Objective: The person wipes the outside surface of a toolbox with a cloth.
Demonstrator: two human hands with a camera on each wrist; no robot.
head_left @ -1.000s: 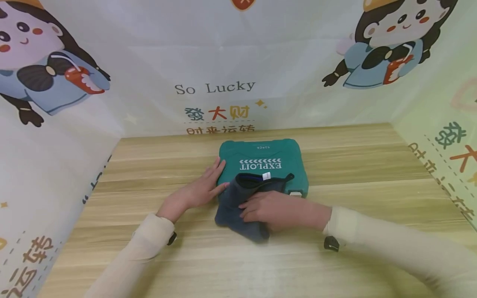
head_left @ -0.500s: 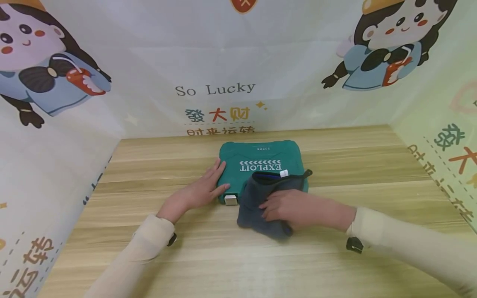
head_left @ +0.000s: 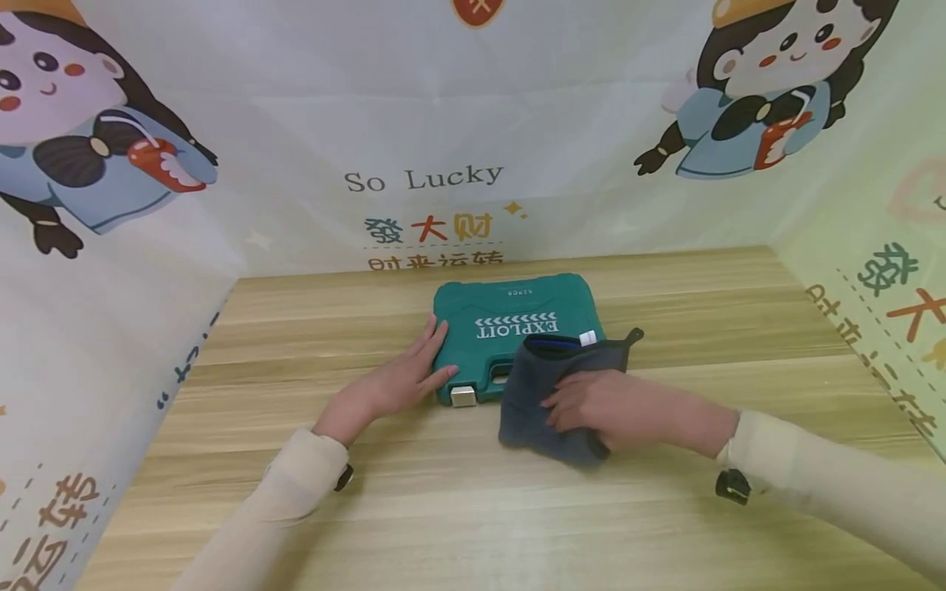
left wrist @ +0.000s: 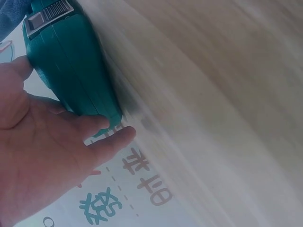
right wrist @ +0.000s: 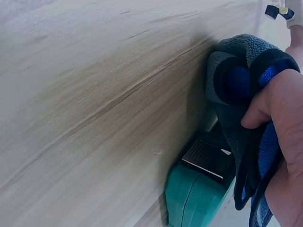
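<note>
A teal plastic tool case (head_left: 458, 320) lies flat on the wooden table, its white EXPLOIT lettering upside down in the head view. My left hand (head_left: 392, 373) rests against the case's left side with straight fingers, its thumb at the near left corner. The left wrist view shows those fingers along the case wall (left wrist: 71, 71). My right hand (head_left: 621, 406) grips a folded dark grey-blue cloth (head_left: 528, 402) over the near right part of the case. Blue lining and black edging show on the cloth (right wrist: 229, 116) in the right wrist view. The cloth hides the right latch from the head view.
A silver latch (head_left: 463, 396) sits at the case's near left corner, beside the handle opening. Bare wooden tabletop (head_left: 473, 517) stretches in front and to both sides. Printed cloth walls (head_left: 429, 123) enclose the back and sides.
My right hand has slid the cloth rightward across the case's near side, uncovering the left latch and part of the handle. My left hand has stayed at the left edge.
</note>
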